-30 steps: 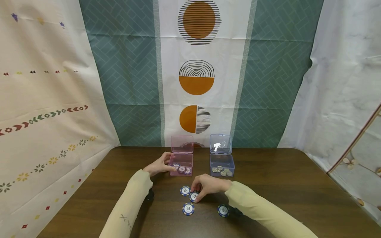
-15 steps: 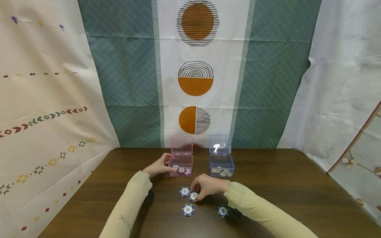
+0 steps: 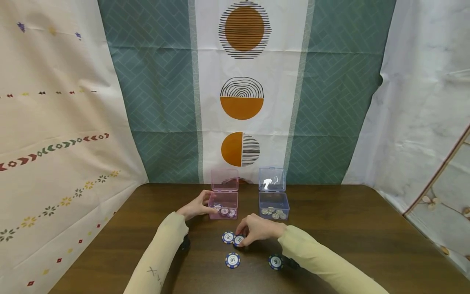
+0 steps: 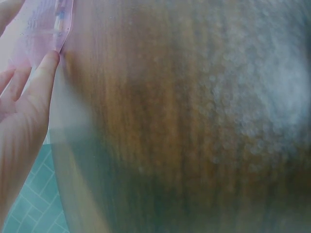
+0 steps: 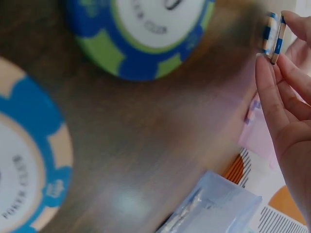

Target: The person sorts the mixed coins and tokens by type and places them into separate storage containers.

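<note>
My right hand [image 3: 257, 228] pinches a blue-and-white poker chip [image 3: 238, 241] between thumb and fingertips. In the right wrist view that chip [image 5: 278, 41] shows almost edge-on, with another chip [image 5: 268, 33] close by it. Just left of the pinched one, a chip [image 3: 227, 237] lies on the table, and a third chip [image 3: 232, 260] lies nearer the front. My left hand [image 3: 196, 206] holds the left side of a pink see-through box [image 3: 223, 216], thumb at its front corner. The box has its lid up, with several chips [image 3: 225, 211] inside.
A blue see-through box [image 3: 273, 200], lid raised, stands right of the pink one with several silver coins [image 3: 275, 214] in it. One more chip [image 3: 275, 262], edged in blue and green, lies beneath my right wrist. Patterned cloth [image 3: 242, 98] hangs behind the brown table [image 3: 330, 228].
My right thumb and fingers have drawn closer together on the chip, which has shifted slightly and tilted. The left hand stays at the pink box.
</note>
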Action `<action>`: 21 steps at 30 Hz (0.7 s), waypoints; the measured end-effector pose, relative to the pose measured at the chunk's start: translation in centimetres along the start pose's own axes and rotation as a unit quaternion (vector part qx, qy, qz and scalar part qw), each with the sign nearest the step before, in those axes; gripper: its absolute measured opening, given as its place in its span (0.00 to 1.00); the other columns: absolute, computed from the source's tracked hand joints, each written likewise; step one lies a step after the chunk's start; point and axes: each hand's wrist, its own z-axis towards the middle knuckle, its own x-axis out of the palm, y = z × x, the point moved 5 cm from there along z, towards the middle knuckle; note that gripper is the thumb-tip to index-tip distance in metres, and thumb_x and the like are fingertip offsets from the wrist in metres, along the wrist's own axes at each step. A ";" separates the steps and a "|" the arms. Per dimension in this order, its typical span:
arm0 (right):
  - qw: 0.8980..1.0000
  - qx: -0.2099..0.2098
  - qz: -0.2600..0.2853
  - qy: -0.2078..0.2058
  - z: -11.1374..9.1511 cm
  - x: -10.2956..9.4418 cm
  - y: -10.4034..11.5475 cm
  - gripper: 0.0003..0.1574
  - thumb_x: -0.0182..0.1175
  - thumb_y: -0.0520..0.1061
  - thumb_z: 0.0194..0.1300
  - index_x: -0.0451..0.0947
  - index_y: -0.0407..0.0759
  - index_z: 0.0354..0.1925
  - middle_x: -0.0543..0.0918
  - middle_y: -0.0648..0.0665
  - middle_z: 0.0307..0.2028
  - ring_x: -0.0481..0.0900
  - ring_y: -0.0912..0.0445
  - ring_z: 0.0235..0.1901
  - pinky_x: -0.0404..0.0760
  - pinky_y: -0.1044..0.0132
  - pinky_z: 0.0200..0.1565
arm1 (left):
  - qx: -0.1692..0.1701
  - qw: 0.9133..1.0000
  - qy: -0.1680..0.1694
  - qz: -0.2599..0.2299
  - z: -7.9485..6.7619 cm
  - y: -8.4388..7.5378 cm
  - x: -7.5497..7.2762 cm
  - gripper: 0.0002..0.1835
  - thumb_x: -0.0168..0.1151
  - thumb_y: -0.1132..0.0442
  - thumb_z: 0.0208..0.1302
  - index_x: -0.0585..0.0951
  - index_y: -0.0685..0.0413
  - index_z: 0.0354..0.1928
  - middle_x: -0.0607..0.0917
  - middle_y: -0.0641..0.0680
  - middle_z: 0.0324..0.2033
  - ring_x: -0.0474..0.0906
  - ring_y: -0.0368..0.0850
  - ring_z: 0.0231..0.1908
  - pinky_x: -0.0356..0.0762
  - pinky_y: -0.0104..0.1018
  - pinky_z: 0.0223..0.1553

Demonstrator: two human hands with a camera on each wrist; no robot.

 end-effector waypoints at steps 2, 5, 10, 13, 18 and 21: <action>1.000 -0.007 -0.001 -0.014 0.0 -0.4 0.1 0.17 0.69 0.47 0.48 0.81 0.40 0.37 0.78 0.57 0.27 0.74 0.66 0.25 0.74 0.74 0.29 | -0.002 1.000 -0.001 0.003 0.1 0.0 0.0 0.36 0.67 0.65 0.53 0.55 0.56 0.59 0.57 0.61 0.63 0.50 0.60 0.62 0.60 0.57 0.52; 0.999 -0.013 0.002 -0.031 0.1 -1.0 0.1 0.18 0.70 0.48 0.48 0.81 0.40 0.37 0.79 0.56 0.28 0.74 0.65 0.26 0.74 0.74 0.29 | 0.000 1.000 -0.003 0.007 0.2 0.0 -0.1 0.36 0.66 0.65 0.53 0.55 0.56 0.59 0.58 0.61 0.62 0.51 0.61 0.62 0.60 0.58 0.52; 0.999 -0.002 0.017 -0.048 0.1 -1.9 0.0 0.17 0.69 0.48 0.49 0.81 0.41 0.37 0.80 0.55 0.29 0.74 0.64 0.26 0.75 0.73 0.31 | -0.001 1.000 -0.006 0.011 0.1 0.0 -0.1 0.36 0.66 0.65 0.53 0.56 0.55 0.59 0.58 0.60 0.62 0.52 0.61 0.62 0.61 0.58 0.51; 0.998 -0.005 0.026 -0.060 0.3 -2.3 0.2 0.17 0.69 0.47 0.50 0.81 0.40 0.38 0.80 0.54 0.30 0.74 0.64 0.27 0.75 0.72 0.31 | -0.002 1.000 -0.006 0.007 0.1 0.0 -0.1 0.36 0.66 0.65 0.53 0.56 0.56 0.59 0.58 0.61 0.62 0.51 0.61 0.62 0.61 0.58 0.51; 0.995 -0.015 0.046 -0.084 0.6 -2.7 0.6 0.17 0.69 0.46 0.50 0.81 0.39 0.38 0.80 0.52 0.29 0.75 0.62 0.26 0.76 0.71 0.31 | 0.002 1.000 0.002 -0.003 0.0 0.0 0.0 0.37 0.67 0.64 0.53 0.54 0.57 0.59 0.56 0.62 0.63 0.49 0.62 0.62 0.61 0.58 0.51; 0.994 -0.015 0.045 -0.098 0.8 -3.0 0.6 0.17 0.68 0.47 0.50 0.80 0.40 0.38 0.79 0.53 0.29 0.75 0.62 0.26 0.76 0.71 0.32 | 0.001 1.000 0.004 -0.008 -0.1 0.1 0.0 0.38 0.67 0.64 0.53 0.54 0.56 0.59 0.55 0.61 0.63 0.49 0.62 0.62 0.60 0.58 0.52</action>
